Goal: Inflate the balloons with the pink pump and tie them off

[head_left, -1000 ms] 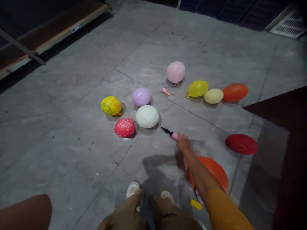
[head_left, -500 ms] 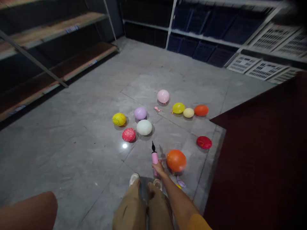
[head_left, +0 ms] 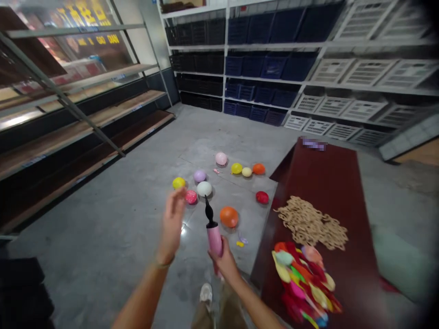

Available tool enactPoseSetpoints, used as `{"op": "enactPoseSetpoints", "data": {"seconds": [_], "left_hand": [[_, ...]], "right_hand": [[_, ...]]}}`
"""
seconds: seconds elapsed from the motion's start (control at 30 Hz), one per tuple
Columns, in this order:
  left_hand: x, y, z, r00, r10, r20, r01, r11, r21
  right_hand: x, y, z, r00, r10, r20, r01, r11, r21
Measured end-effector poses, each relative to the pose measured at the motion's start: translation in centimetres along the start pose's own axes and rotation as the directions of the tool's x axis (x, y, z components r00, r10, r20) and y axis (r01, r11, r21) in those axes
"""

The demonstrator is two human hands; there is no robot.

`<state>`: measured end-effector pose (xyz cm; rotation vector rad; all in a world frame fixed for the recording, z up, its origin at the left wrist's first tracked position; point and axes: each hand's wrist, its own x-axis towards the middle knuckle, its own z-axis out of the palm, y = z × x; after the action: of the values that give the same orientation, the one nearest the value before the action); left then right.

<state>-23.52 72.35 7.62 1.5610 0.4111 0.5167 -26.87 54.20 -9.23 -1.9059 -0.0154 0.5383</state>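
My right hand (head_left: 224, 261) grips a pink balloon pump (head_left: 214, 234) with a black nozzle, held upright in front of me. My left hand (head_left: 173, 224) is raised beside it, fingers apart, holding nothing. Several inflated balloons lie on the grey floor beyond: an orange one (head_left: 228, 216), a white one (head_left: 204, 188), a red one (head_left: 262, 197), a yellow one (head_left: 179, 183) and others. On the dark red table (head_left: 329, 173) at right lie a pile of flat, coloured balloons (head_left: 302, 278) and a heap of tan rubber bands (head_left: 310, 221).
Metal shelving with wooden boards (head_left: 78, 123) runs along the left. Racks of dark blue and white crates (head_left: 291, 68) fill the back wall. My shoe (head_left: 206, 292) shows below. A pale green thing (head_left: 401, 265) lies blurred at the far right.
I have stood up, lifting the pump off the floor in my right hand. The view rose from the floor to the room and table. My left hand came up into view.
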Motion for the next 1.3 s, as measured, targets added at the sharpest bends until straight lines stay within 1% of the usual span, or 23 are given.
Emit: {"op": "enactPoseSetpoints", "data": {"seconds": [0.03, 0.07, 0.1, 0.13, 0.17, 0.2, 0.23, 0.33, 0.43, 0.5, 0.57, 0.6, 0.67, 0.77, 0.9, 1.0, 1.07, 1.17, 1.23, 1.3], "left_hand": [[-2.9, -0.2, 0.8, 0.996, -0.081, 0.043, 0.081, 0.997, -0.002], [-5.8, -0.7, 1.8, 0.978, -0.183, 0.097, 0.183, 0.983, 0.000], [-8.8, -1.3, 2.8, 0.945, -0.287, 0.155, 0.289, 0.957, 0.010], [-11.7, -2.0, 3.9, 0.900, -0.379, 0.216, 0.383, 0.923, 0.023], [-14.5, -2.6, 5.1, 0.860, -0.436, 0.266, 0.443, 0.896, 0.037], [-17.0, -3.2, 6.5, 0.840, -0.461, 0.287, 0.467, 0.883, 0.050], [-19.4, -3.6, 8.0, 0.832, -0.463, 0.307, 0.469, 0.881, 0.058], [-25.3, -3.5, 13.5, 0.843, -0.429, 0.324, 0.433, 0.899, 0.063], [-30.4, -2.2, 19.8, 0.845, -0.405, 0.348, 0.410, 0.910, 0.064], [-33.5, -1.0, 23.7, 0.841, -0.417, 0.346, 0.428, 0.903, 0.048], [-36.2, -0.1, 26.9, 0.832, -0.453, 0.321, 0.467, 0.883, 0.035], [-37.2, 0.2, 28.3, 0.821, -0.478, 0.312, 0.493, 0.869, 0.035], [-38.9, 0.4, 30.3, 0.798, -0.529, 0.289, 0.542, 0.839, 0.041], [-40.0, -0.6, 32.2, 0.780, -0.575, 0.247, 0.582, 0.812, 0.049], [-39.8, -1.9, 34.8, 0.779, -0.573, 0.254, 0.567, 0.817, 0.104], [-39.0, -1.8, 38.3, 0.799, -0.546, 0.253, 0.536, 0.837, 0.114], [-38.6, -1.6, 41.4, 0.817, -0.532, 0.223, 0.532, 0.844, 0.068], [-39.0, -1.8, 46.2, 0.830, -0.547, 0.111, 0.549, 0.836, 0.013], [-40.1, -2.3, 48.6, 0.817, -0.576, 0.028, 0.576, 0.817, 0.006], [-41.8, -2.8, 49.8, 0.793, -0.608, -0.026, 0.608, 0.794, -0.016]], "right_hand": [[-2.6, -0.3, -1.9, 1.000, -0.011, -0.002, 0.011, 1.000, 0.011], [-5.1, -0.4, -3.8, 1.000, -0.022, -0.001, 0.022, 1.000, 0.020], [-7.5, -0.4, -5.6, 1.000, -0.029, 0.003, 0.029, 0.999, 0.027], [-9.7, -0.3, -7.4, 0.999, -0.032, 0.009, 0.032, 0.999, 0.027], [-11.8, 0.0, -9.0, 0.999, -0.033, 0.022, 0.033, 0.999, 0.020], [-13.6, 0.5, -10.7, 0.999, -0.034, 0.039, 0.034, 0.999, 0.009], [-15.3, 1.1, -12.5, 0.998, -0.037, 0.059, 0.037, 0.999, -0.004], [-19.4, 3.4, -18.3, 0.993, -0.039, 0.112, 0.040, 0.999, -0.013], [-22.7, 5.9, -25.4, 0.993, -0.014, 0.116, 0.017, 0.999, -0.028], [-24.4, 7.1, -30.2, 0.993, 0.012, 0.119, -0.005, 0.998, -0.065], [-25.6, 7.9, -34.4, 0.990, 0.042, 0.133, -0.029, 0.995, -0.099], [-26.0, 8.1, -36.1, 0.989, 0.051, 0.141, -0.036, 0.993, -0.109], [-26.4, 8.6, -38.8, 0.986, 0.051, 0.156, -0.033, 0.993, -0.115], [-26.0, 9.5, -41.6, 0.979, -0.006, 0.204, 0.029, 0.994, -0.108], [-25.0, 10.8, -45.3, 0.968, -0.042, 0.245, 0.073, 0.990, -0.117], [-23.5, 11.9, -49.4, 0.965, -0.067, 0.252, 0.101, 0.987, -0.125], [-21.9, 12.8, -52.8, 0.961, -0.086, 0.263, 0.125, 0.983, -0.136], [-18.7, 14.5, -58.3, 0.960, -0.093, 0.265, 0.142, 0.975, -0.170], [-16.2, 15.5, -61.8, 0.963, -0.085, 0.254, 0.139, 0.969, -0.202], [-13.5, 16.1, -64.8, 0.968, -0.077, 0.239, 0.133, 0.964, -0.230]]}}
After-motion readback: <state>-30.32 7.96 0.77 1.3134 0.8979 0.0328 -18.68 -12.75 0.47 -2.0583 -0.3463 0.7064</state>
